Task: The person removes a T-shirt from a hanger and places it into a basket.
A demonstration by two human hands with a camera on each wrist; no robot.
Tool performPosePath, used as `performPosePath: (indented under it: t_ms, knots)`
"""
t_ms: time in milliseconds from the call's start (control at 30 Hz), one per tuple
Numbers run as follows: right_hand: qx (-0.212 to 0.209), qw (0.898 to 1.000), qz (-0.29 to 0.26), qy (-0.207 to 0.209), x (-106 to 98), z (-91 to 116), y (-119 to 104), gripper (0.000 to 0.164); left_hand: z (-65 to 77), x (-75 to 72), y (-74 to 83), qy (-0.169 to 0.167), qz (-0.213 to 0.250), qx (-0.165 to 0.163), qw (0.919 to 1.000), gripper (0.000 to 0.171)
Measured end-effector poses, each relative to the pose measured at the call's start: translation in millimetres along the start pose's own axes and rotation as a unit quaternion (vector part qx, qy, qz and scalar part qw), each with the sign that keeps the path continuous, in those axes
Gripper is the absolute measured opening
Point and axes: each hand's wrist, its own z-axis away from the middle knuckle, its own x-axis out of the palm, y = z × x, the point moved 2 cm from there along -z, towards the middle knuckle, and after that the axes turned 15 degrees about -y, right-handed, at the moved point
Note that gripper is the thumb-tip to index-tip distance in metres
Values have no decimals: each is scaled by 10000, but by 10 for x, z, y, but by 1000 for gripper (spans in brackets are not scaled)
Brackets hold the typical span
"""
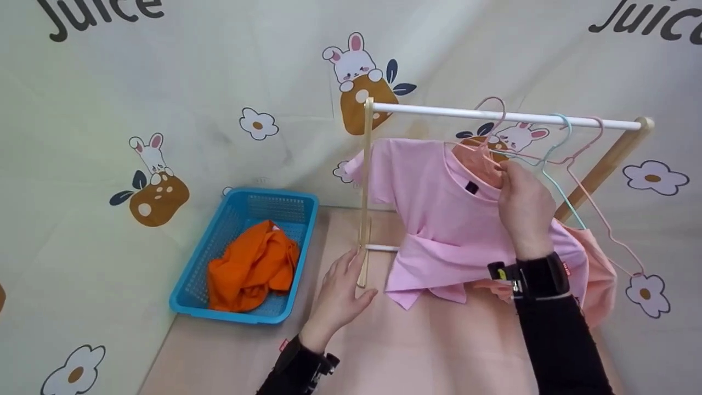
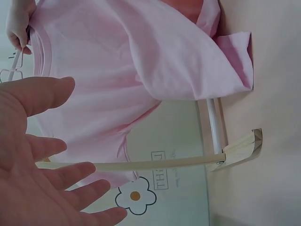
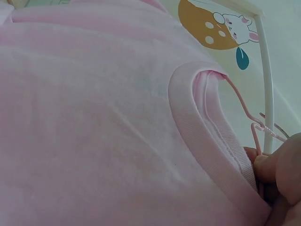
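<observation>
In the head view, the pink shirt [image 1: 428,175] hangs below the rack's white rail [image 1: 428,111], where a pink hanger [image 1: 495,99] is hooked. The person's right hand [image 1: 526,203] pinches the shirt's collar near that hanger. The left hand [image 1: 341,291] is spread and holds nothing, near the wooden post [image 1: 366,181]. An orange garment [image 1: 252,269] lies in the blue basket [image 1: 236,317].

In the left wrist view, the left hand's fingers are parted, in front of the shirt and post; whether any fingertip touches the post, one cannot tell.

In the right wrist view, a hanger wire runs into the neckline at one shoulder, while the right hand grips the collar's other side. The step in hand therefore looks like fitting the shirt onto the hanger; the next move seems to call for working that other shoulder over the hanger's arm and straightening the cloth.
</observation>
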Motion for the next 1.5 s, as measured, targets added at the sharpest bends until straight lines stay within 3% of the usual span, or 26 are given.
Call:
performPosePath:
  t_ms: [200, 533, 800, 1067, 1367, 1500]
  knots:
    - [-248, 9988, 64, 415, -101, 37, -3, 13, -39, 102, 17, -57, 111, 39, 9999, 79]
    - [-477, 9983, -46, 333, -161, 448, 61, 15, -182, 215, 64, 179, 49, 224, 9996, 76]
    - [-780, 9964, -105, 330, -130, 851, 167, 16, -242, 139, 132, 565, -103, 530, 9969, 74]
    - [-888, 9960, 7, 68, -84, 1135, 205, 13, -338, -49, 252, 1060, 16, 833, 9909, 75]
    - [-1272, 9912, 64, -369, 32, 1282, 182, 17, -442, -195, 393, 2073, -355, 1152, 9708, 58]
    - [-1500, 9869, -30, -586, 113, 1308, 132, 20, -466, -194, 428, 1867, -243, 1569, 9695, 44]
